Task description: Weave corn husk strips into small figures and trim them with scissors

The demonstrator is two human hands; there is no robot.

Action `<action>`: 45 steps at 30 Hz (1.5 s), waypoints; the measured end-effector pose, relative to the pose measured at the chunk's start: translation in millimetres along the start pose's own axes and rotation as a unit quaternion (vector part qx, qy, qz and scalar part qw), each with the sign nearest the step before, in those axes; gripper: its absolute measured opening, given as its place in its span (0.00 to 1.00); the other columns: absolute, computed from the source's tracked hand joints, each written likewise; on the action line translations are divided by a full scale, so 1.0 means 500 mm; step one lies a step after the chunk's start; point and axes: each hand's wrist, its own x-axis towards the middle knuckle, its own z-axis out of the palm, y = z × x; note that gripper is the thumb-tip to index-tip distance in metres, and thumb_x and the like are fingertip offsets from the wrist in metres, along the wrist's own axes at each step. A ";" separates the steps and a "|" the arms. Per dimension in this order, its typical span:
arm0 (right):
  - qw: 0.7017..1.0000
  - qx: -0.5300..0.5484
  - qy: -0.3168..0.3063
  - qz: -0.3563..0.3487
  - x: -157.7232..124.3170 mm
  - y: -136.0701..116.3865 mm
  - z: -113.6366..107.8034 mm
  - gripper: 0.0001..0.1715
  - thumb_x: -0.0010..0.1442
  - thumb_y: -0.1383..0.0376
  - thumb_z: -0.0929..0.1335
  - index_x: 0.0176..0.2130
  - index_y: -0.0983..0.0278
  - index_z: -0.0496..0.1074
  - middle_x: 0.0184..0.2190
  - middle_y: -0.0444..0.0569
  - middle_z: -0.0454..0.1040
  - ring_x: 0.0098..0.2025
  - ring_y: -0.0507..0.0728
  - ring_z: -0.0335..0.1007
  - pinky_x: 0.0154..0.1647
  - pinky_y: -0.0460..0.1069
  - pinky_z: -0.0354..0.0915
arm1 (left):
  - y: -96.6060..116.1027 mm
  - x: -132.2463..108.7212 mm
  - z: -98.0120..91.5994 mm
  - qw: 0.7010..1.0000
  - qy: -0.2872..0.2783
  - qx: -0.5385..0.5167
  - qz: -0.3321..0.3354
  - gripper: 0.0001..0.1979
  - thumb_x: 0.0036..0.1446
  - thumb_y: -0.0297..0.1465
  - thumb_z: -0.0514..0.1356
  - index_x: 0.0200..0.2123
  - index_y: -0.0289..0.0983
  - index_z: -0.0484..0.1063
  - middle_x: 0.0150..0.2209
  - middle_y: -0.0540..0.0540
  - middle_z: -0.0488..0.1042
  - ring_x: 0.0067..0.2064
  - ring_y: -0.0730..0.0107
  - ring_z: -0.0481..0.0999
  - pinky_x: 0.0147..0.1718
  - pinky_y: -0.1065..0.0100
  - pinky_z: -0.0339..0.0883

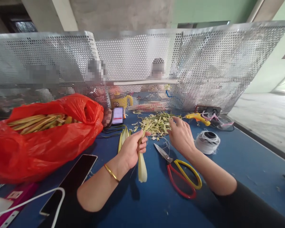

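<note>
The left hand (pixel 131 148) pinched a pale leaf strip (pixel 142 169) in its fingers, broad end just below them; the right hand (pixel 181 134) had fingers loosely spread, perhaps touching the clippings (pixel 154 123) beside them.

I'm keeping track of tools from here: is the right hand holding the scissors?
No, the scissors lie on the blue table, apart from the right hand, which is by the pile of plant trimmings.
</note>
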 end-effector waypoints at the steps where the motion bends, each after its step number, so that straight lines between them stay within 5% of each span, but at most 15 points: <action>1: 0.999 0.033 -0.016 0.001 -0.001 -0.003 -0.001 0.11 0.56 0.65 0.66 0.38 0.64 0.77 0.46 0.59 0.74 0.50 0.66 0.66 0.52 0.60 0.57 | -0.002 -0.001 0.001 1.000 -0.001 0.002 0.006 0.10 0.57 0.33 0.60 0.30 0.31 0.72 0.19 0.56 0.57 0.16 0.85 0.53 0.14 0.79 0.46; 3: 0.979 0.179 -0.087 0.049 -0.007 -0.017 0.003 0.12 0.57 0.60 0.66 0.34 0.63 0.77 0.38 0.55 0.77 0.42 0.62 0.69 0.48 0.58 0.60 | -0.008 -0.004 0.005 1.000 -0.008 0.009 0.010 0.09 0.57 0.33 0.59 0.30 0.31 0.72 0.19 0.55 0.60 0.17 0.84 0.56 0.15 0.78 0.48; 5: 0.914 0.353 -0.152 0.130 -0.017 -0.037 0.012 0.15 0.54 0.55 0.69 0.32 0.64 0.77 0.32 0.50 0.76 0.34 0.56 0.68 0.42 0.54 0.62 | -0.014 -0.007 0.008 1.000 -0.011 0.020 0.008 0.09 0.56 0.33 0.60 0.30 0.32 0.72 0.20 0.54 0.61 0.17 0.83 0.57 0.15 0.78 0.50; 8: 0.821 0.503 -0.177 0.203 -0.031 -0.061 0.021 0.17 0.45 0.54 0.74 0.27 0.65 0.75 0.24 0.44 0.73 0.27 0.50 0.62 0.34 0.49 0.59 | -0.022 -0.011 0.014 0.999 -0.003 0.044 0.002 0.09 0.54 0.33 0.62 0.29 0.32 0.73 0.20 0.54 0.63 0.18 0.82 0.60 0.16 0.77 0.53; 10: 0.799 0.532 -0.175 0.218 -0.036 -0.069 0.024 0.18 0.42 0.54 0.76 0.23 0.65 0.72 0.20 0.41 0.70 0.25 0.48 0.60 0.31 0.48 0.57 | -0.026 -0.012 0.016 0.998 0.004 0.063 -0.004 0.09 0.53 0.33 0.63 0.27 0.33 0.72 0.20 0.52 0.65 0.18 0.81 0.61 0.16 0.76 0.56; 19: 0.835 0.482 -0.143 0.223 -0.030 -0.070 0.018 0.21 0.39 0.53 0.76 0.18 0.65 0.67 0.16 0.40 0.65 0.22 0.49 0.57 0.26 0.48 0.55 | -0.026 -0.010 0.015 0.994 0.006 0.086 -0.064 0.11 0.59 0.33 0.58 0.31 0.32 0.76 0.25 0.43 0.76 0.22 0.72 0.74 0.25 0.70 0.71; 25: 0.878 0.433 -0.115 0.171 -0.026 -0.061 0.016 0.20 0.45 0.54 0.74 0.18 0.64 0.66 0.17 0.39 0.63 0.24 0.49 0.55 0.28 0.48 0.54 | -0.025 -0.012 0.017 0.993 0.032 0.110 -0.037 0.03 0.48 0.28 0.67 0.27 0.34 0.77 0.25 0.45 0.77 0.25 0.71 0.75 0.25 0.72 0.68; 30: 0.848 0.484 -0.125 0.177 -0.025 -0.064 0.010 0.18 0.45 0.55 0.74 0.20 0.64 0.68 0.18 0.41 0.67 0.25 0.50 0.62 0.31 0.48 0.58 | -0.022 -0.013 0.021 0.991 0.050 0.119 -0.031 0.04 0.49 0.28 0.65 0.26 0.33 0.75 0.24 0.45 0.76 0.25 0.69 0.76 0.23 0.71 0.66; 37: 0.800 0.521 -0.160 0.251 -0.029 -0.059 0.011 0.18 0.41 0.58 0.75 0.18 0.65 0.67 0.14 0.39 0.62 0.20 0.47 0.57 0.25 0.46 0.54 | -0.017 -0.018 0.021 0.981 -0.014 0.172 0.086 0.07 0.50 0.26 0.60 0.34 0.40 0.69 0.27 0.50 0.77 0.22 0.70 0.76 0.23 0.71 0.67; 42: 0.758 0.546 -0.221 0.280 -0.031 -0.059 0.011 0.16 0.41 0.60 0.75 0.19 0.66 0.67 0.13 0.38 0.62 0.18 0.45 0.55 0.22 0.45 0.52 | -0.018 -0.014 0.010 0.983 -0.092 0.156 0.027 0.08 0.47 0.25 0.58 0.32 0.35 0.75 0.31 0.44 0.80 0.25 0.71 0.75 0.24 0.72 0.67; 45: 0.760 0.523 -0.241 0.301 -0.024 -0.058 0.004 0.19 0.47 0.55 0.74 0.22 0.66 0.68 0.15 0.39 0.65 0.19 0.46 0.60 0.25 0.44 0.58 | -0.019 -0.009 0.004 0.990 -0.081 0.112 -0.003 0.10 0.48 0.28 0.58 0.32 0.33 0.78 0.31 0.41 0.80 0.27 0.70 0.76 0.25 0.72 0.68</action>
